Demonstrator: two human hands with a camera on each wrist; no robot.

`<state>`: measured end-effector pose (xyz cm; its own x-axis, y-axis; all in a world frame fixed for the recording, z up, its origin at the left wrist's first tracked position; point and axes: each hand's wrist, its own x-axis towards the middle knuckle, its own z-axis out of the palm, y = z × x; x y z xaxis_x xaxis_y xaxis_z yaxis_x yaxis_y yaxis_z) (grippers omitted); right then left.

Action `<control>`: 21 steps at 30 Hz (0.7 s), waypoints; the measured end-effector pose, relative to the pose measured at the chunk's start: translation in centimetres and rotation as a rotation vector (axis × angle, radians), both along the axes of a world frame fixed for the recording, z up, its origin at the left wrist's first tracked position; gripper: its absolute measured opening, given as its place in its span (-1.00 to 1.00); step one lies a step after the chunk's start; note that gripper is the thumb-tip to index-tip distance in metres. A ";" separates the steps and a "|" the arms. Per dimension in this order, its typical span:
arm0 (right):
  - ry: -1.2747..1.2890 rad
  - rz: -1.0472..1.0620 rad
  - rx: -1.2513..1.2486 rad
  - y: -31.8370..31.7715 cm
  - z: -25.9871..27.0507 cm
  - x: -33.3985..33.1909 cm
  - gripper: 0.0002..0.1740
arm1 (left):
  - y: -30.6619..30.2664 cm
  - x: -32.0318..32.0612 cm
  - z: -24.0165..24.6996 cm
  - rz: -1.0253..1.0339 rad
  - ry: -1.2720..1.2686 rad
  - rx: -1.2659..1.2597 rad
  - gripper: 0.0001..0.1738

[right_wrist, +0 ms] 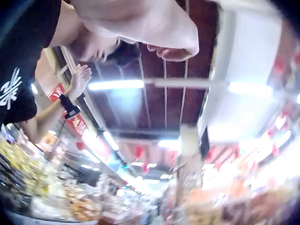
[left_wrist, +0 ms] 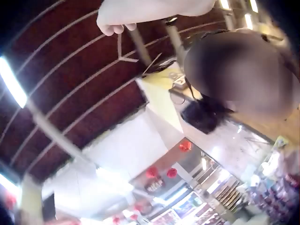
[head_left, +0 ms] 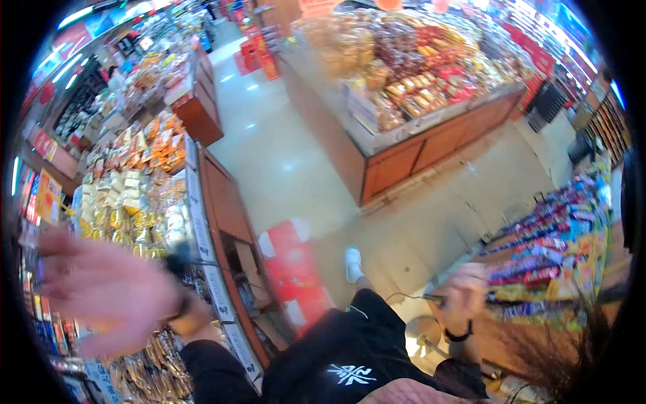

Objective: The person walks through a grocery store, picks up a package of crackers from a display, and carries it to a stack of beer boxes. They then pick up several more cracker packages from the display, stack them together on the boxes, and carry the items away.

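Note:
My left hand [head_left: 101, 289] is raised at the left, blurred, its fingers spread above the shelf of packaged snacks [head_left: 128, 202]. The right wrist view shows that same left hand [right_wrist: 80, 80] with straight fingers and a black strap below it. My right hand [head_left: 465, 291] hangs in the air on the other side, fingers loosely bent, near the rack of colourful packets [head_left: 545, 249]. A small dark device with a thin cable [head_left: 404, 295] sits beside it. Nothing shows between the fingers of the right hand [right_wrist: 154, 28] in its own wrist view.
A wooden-sided display stand [head_left: 417, 161] heaped with bagged goods stands ahead. Between it and the left shelf runs a tiled aisle [head_left: 269, 135]. Red and white boxes [head_left: 293, 269] lie on the floor by the shelf. A round stool [head_left: 424, 333] is close at my right side.

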<state>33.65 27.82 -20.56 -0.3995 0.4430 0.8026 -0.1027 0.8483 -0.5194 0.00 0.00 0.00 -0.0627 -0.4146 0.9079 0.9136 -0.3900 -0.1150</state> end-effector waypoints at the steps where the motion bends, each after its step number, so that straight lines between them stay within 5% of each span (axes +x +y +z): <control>1: -0.138 0.065 -0.160 -0.1 -3.0 -2.9 -0.93 | 2.0 -0.1 -7.2 -0.214 -0.104 -0.221 -0.35; 2: -0.196 0.127 -0.207 0.0 -6.7 -5.3 -0.92 | 4.0 -0.2 -14.4 -0.403 -0.246 -0.424 -0.48; 4: -0.304 0.214 -0.215 0.5 -12.1 -9.5 -0.91 | 4.7 -0.5 -29.3 -0.027 -0.677 -1.393 -0.57; 5: -0.359 0.233 -0.181 0.9 -13.6 -11.3 -0.90 | 8.1 -1.0 -33.4 -0.088 -0.622 -1.529 -0.62; 7: -0.579 0.322 -0.422 1.2 -15.9 -14.1 -0.92 | 8.1 -1.5 -46.2 -0.916 -1.624 -1.458 -0.70; 8: -0.601 0.362 -0.421 2.3 -16.2 -16.3 -0.92 | 8.3 -1.6 -48.1 -0.971 -1.776 -1.542 -0.72; 10: -0.659 0.453 -0.443 3.3 -17.0 -19.8 -0.92 | 7.1 -3.1 -48.7 -0.270 -0.760 -2.118 -0.71; 13: -0.706 0.562 -0.353 6.7 -19.7 -26.2 -0.90 | 6.8 -5.3 -60.1 0.016 -0.874 -2.184 -0.68; 14: -0.724 0.597 -0.333 7.7 -20.4 -28.5 -0.88 | 7.0 -6.3 -59.3 -0.180 -1.008 -1.748 -0.66; 18: -0.908 0.804 -0.396 9.7 -19.0 -39.0 -0.86 | 11.8 -12.5 -51.7 -0.057 -1.305 -1.786 -0.58; 21: -1.005 0.917 -0.204 11.1 -20.1 -46.6 -0.76 | 14.0 -16.5 -53.2 0.021 -1.401 -1.515 -0.56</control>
<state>-12.98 38.88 -40.69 -0.9746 -0.2182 -0.0503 -0.0884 0.5814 -0.8088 -16.46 14.05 -53.21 -0.8737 0.4461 -0.1939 0.0803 0.5256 0.8469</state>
